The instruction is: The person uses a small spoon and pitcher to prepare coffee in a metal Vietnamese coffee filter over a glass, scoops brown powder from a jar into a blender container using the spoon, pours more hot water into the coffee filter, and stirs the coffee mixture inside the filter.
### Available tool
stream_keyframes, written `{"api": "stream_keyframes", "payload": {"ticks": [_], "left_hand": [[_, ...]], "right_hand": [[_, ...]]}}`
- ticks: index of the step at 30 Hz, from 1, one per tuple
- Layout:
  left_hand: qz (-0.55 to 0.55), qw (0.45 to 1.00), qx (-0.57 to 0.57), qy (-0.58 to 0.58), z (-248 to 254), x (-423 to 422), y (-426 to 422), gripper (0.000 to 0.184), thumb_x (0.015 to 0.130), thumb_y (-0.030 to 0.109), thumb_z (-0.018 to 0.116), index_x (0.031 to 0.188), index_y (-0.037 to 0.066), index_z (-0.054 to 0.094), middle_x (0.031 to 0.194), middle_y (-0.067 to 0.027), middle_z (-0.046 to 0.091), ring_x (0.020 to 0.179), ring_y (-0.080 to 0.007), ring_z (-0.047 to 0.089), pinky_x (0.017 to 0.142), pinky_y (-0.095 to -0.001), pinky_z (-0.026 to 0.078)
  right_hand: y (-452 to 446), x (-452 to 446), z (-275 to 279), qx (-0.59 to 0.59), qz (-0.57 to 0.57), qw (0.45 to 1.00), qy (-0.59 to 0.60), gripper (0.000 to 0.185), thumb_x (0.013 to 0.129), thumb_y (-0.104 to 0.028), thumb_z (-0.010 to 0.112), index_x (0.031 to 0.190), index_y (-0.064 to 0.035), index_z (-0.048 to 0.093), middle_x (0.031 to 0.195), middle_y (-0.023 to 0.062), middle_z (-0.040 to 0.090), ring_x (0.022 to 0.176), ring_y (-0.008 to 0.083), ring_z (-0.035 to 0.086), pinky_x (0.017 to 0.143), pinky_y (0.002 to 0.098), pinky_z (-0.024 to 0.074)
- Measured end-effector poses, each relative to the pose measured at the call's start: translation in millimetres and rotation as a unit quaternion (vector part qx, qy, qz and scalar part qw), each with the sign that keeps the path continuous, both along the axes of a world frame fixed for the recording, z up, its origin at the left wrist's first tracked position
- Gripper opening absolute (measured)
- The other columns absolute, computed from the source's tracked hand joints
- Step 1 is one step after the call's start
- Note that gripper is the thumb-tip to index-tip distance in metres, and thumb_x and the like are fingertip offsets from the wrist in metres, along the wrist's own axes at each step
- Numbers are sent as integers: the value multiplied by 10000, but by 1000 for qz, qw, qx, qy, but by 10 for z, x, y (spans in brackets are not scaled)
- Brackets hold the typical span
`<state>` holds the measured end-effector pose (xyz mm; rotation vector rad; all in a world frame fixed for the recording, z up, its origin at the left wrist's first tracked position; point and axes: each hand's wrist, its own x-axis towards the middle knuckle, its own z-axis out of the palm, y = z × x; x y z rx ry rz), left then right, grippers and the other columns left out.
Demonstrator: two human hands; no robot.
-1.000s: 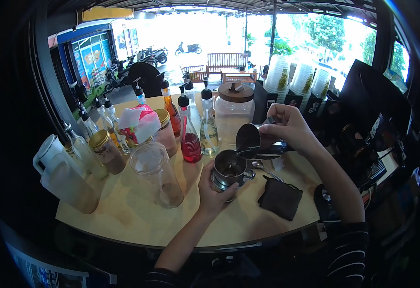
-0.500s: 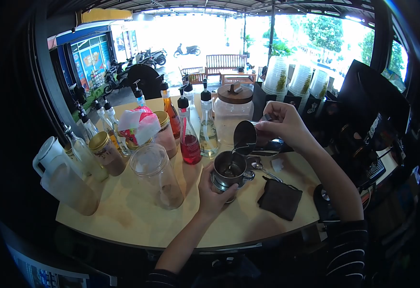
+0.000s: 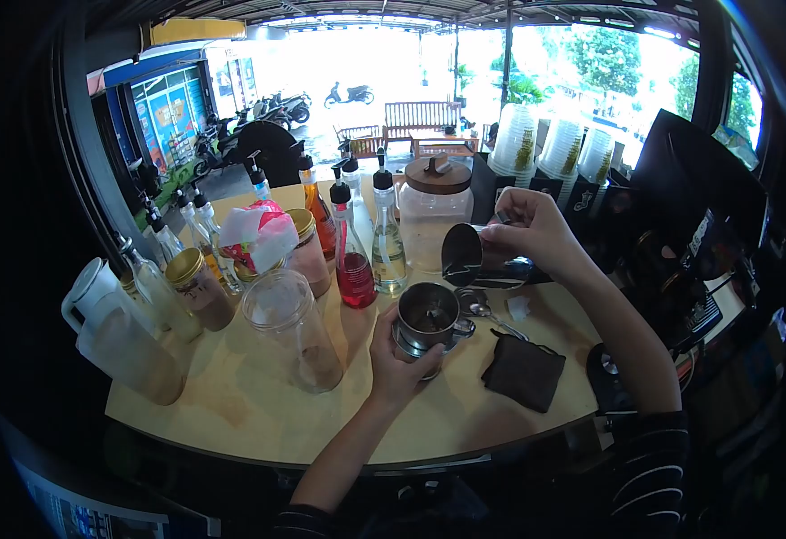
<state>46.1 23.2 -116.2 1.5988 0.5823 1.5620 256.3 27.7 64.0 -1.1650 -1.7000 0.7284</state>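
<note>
My left hand is wrapped round the lower part of a metal cup with a side handle, upright over the counter. Dark contents show inside it. My right hand grips a small metal pitcher by its handle, tilted toward the cup, just above and to its right. No clear stream shows between pitcher and cup. Right of the cup lie metal spoons and a folded dark cloth. Behind the cup stands a pump bottle of red liquid.
A clear open jar, a white-lidded pitcher and gold-lidded jars stand left on the wooden counter. Behind are several pump bottles and a wood-lidded jar. Stacked plastic cups and a dark screen are at right.
Half a second ago a thin stream ran from the pitcher into the cup; it no longer shows. The pitcher's tilt has eased slightly. My left hand has kept its hold.
</note>
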Motion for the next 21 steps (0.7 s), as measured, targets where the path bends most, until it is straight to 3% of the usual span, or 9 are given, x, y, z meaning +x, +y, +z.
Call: {"api": "stream_keyframes", "payload": {"ticks": [2,3,6,8,12,14,15,18,21], "left_hand": [[4,1000,8,7,-3,1,4,779,648,91,814,1302,-2,400,1218,-108,467,1184,-217,481,1028,-358,384],[2,1000,5,1,-2,3,0,779,647,95,815,1301,-2,402,1212,-109,472,1181,-218,483,1026,-357,384],[0,1000,-1,0,-20,1,9,778,649,109,816,1300,-2,406,1206,-111,480,1178,-220,487,1024,-358,384],[2,1000,-5,5,-25,5,9,777,650,120,817,1299,-2,407,1205,-112,482,1176,-221,489,1024,-359,384],[-6,1000,-4,-14,-38,16,37,769,653,149,816,1294,0,417,1210,-115,482,1174,-224,493,1023,-362,382],[3,1000,3,-9,-78,17,57,767,654,161,815,1292,1,420,1210,-116,483,1174,-227,495,1022,-363,382],[15,1000,13,2,-93,10,69,763,652,166,816,1287,3,424,1211,-117,483,1172,-230,495,1020,-363,383],[26,999,20,12,-80,1,63,758,651,182,817,1279,5,431,1210,-119,484,1169,-234,496,1017,-363,385],[25,999,15,13,-70,2,51,751,654,198,816,1272,6,436,1205,-119,485,1165,-234,497,1016,-363,384]], "right_hand": [[4,-54,0,31,-19,999,0,221,788,-29,708,744,-35,491,635,-33,530,594,-9,456,498,175,373],[-1,-73,3,31,-19,999,1,221,788,-29,708,744,-35,491,635,-33,530,594,-9,456,498,175,373],[-33,-86,-1,25,-22,999,6,217,792,-33,705,755,-31,492,653,-29,536,608,-8,457,510,174,381],[-44,-65,-22,4,2,999,44,209,809,-23,688,811,-54,481,737,-24,572,670,-5,539,594,165,466],[-94,72,-138,29,-23,998,45,204,814,-10,668,807,-61,470,744,-8,586,681,12,558,590,182,482],[-150,137,-267,7,-36,978,204,182,805,-13,675,760,-58,504,683,-25,537,618,15,507,530,182,412],[-144,208,-384,5,-37,979,200,182,805,-13,675,760,-58,504,683,-25,537,618,15,507,530,182,412],[-137,326,-787,-31,-44,934,352,158,811,13,631,751,-74,513,700,-3,557,639,53,528,565,203,422],[-33,437,-1292,-27,-62,928,367,171,815,32,613,748,-78,501,666,-12,532,595,59,497,548,215,391]]}}
